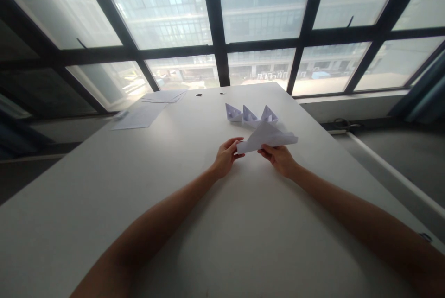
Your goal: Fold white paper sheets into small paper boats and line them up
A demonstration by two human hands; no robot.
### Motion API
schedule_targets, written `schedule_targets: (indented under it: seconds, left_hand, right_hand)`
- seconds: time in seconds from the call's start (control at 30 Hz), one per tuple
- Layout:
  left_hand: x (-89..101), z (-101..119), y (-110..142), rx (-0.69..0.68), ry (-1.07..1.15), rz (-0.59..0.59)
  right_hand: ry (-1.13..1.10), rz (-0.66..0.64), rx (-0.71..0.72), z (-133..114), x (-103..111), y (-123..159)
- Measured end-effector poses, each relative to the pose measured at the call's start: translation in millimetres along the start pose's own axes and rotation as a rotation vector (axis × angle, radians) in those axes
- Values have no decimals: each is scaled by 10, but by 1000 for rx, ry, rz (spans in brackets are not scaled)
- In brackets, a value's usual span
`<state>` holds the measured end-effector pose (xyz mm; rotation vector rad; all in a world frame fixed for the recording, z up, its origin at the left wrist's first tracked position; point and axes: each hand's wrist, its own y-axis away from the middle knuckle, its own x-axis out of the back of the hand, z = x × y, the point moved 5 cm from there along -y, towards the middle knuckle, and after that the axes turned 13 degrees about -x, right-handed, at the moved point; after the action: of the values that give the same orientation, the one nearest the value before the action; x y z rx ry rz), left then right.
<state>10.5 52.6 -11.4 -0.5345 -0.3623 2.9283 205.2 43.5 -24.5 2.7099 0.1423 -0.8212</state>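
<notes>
Between my two hands is a piece of folded white paper, shaped like a hat with a peak and a wide brim, raised a little over the table. My left hand pinches its left corner, with the thumb and fingers on either side. My right hand grips the lower edge near the middle, fingers partly hidden by the paper. Just behind it stand three folded paper boats, a left one, a middle one and a right one, the last partly covered by the held paper.
The white table reaches toward large windows with dark frames. White paper sheets lie at its far left. Two round holes, one a dark grommet, are near the far edge. A white pipe runs along the floor at right.
</notes>
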Motion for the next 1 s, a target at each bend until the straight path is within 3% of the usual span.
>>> schedule_targets:
  seconds: [0.13,0.63,0.83,1.0]
  left_hand:
    - [-20,-18,12,5,-59,-52]
    - [-59,44,41,-152,-180,-9]
    - [-125,50,58,-175,-181,-115]
    - [-182,116,72,-296,-397,-215]
  right_hand:
    - [-26,23,18,-18,13,-3]
    - [-27,91,77,-13,81,-55]
    - [-74,127,82,-8,129,-91]
    - [-67,116,87,-10,127,-89]
